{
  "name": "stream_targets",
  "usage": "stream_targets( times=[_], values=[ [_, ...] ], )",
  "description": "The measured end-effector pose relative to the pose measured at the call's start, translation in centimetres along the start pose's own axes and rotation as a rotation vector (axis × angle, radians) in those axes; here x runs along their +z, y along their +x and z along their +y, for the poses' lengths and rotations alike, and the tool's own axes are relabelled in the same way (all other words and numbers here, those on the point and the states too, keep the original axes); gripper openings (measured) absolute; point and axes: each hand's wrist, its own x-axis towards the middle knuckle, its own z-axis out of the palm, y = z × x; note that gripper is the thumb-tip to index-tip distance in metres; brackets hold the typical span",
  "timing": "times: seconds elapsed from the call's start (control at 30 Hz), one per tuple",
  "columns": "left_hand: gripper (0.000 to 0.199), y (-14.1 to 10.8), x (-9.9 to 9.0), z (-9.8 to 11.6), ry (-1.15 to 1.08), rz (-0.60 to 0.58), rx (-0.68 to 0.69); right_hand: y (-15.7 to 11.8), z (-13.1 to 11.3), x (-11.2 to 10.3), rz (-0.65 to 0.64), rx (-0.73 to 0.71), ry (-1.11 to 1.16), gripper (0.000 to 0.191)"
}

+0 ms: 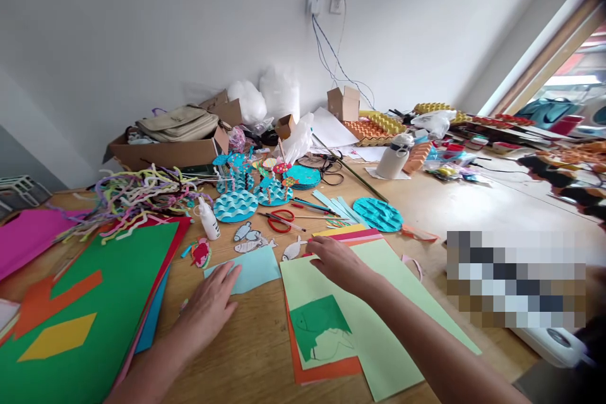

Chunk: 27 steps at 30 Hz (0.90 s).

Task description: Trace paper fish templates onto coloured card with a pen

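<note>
My left hand [215, 293] lies with fingers stretched over the left part of a light blue paper sheet [258, 270]. Over the upper edge of a stack of coloured sheets reaches my right hand [338, 263], its fingers loosely bent; pale green paper [398, 309] lies on top there. Something small and red shows by those fingertips, too covered to name. Between the hands is a white fish cut-out [294, 249]. More fish cut-outs [250, 241] lie beyond the blue sheet. A green piece with a drawn fish [317, 322] rests on the pale green paper.
Red-handled scissors [280, 221], a white glue bottle [208, 219] and blue wavy discs [235, 206] stand farther back. Large green paper [118, 284] and a pile of pipe cleaners [146, 196] are at left. A white bottle [394, 159] and power strip [552, 341] are at right.
</note>
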Motion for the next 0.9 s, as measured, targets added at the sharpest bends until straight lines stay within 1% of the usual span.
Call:
stream_targets(
  times=[0.13,0.2,0.27,0.4,0.5,0.57,0.67,0.73,0.8,0.83,0.9],
  values=[
    [0.06,1.9,-0.9,0.5,-0.031,-0.14,-0.03,3.3,-0.3,0.7,-0.053,-0.058,-0.045,0.024],
    [0.06,2.3,-0.9,1.1,-0.035,-0.158,-0.026,4.3,-0.4,1.1,-0.084,-0.076,-0.071,0.025],
    [0.057,2.3,-0.6,1.4,-0.021,-0.136,-0.009,5.0,-0.5,1.3,-0.111,-0.084,-0.095,0.026],
    [0.049,1.7,0.5,1.3,0.004,-0.039,0.054,5.9,-0.5,1.2,-0.153,-0.088,-0.129,0.027],
    [0.048,1.6,0.9,1.2,0.015,-0.015,0.059,6.6,-0.1,1.1,-0.172,-0.101,-0.127,0.025],
    [0.049,1.5,0.7,1.5,0.026,-0.014,0.052,7.0,0.2,1.3,-0.173,-0.11,-0.12,0.027],
    [0.048,0.6,-0.3,2.9,0.038,0.014,0.081,7.2,0.4,1.6,-0.151,-0.105,-0.106,0.044],
    [0.048,-0.7,-1.0,4.2,0.029,0.07,0.145,7.1,0.4,1.8,-0.128,-0.075,-0.097,0.056],
    [0.046,-2.5,-1.2,5.4,-0.018,0.134,0.278,6.9,0.3,1.8,-0.105,-0.04,-0.091,0.058],
    [0.043,-3.4,-1.1,5.9,-0.041,0.157,0.372,6.8,0.2,1.7,-0.094,-0.027,-0.089,0.056],
    [0.03,-4.8,-0.4,6.6,-0.067,0.195,0.565,6.5,0.0,1.5,-0.075,-0.018,-0.086,0.044]
  ],
)
